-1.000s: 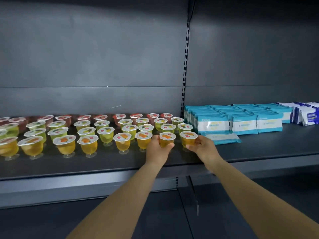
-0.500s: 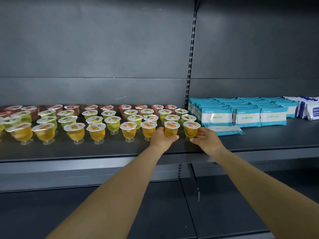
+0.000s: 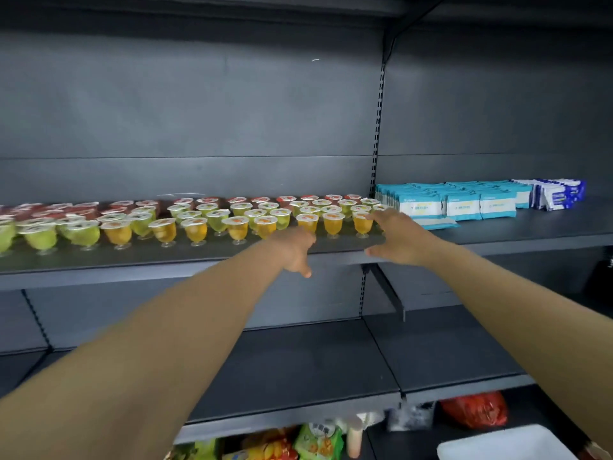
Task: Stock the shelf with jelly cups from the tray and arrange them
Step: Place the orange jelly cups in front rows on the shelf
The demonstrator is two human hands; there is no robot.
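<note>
Just beyond the left hand's (image 3: 295, 249) loosely drooping fingers and the right hand's (image 3: 396, 237) spread, empty fingers, clear footed jelly cups with yellow filling (image 3: 333, 222) stand on the dark grey metal shelf (image 3: 199, 260), front row aligned, likely for display. White plastic tray (image 3: 504, 443) sits well below.

Cups in rows on the shelf (image 3: 185, 257).
Cups (image 3: 238, 217) lie left of the packets (image 3: 461, 204); tray (image 3: 504, 443) sits below.
</note>
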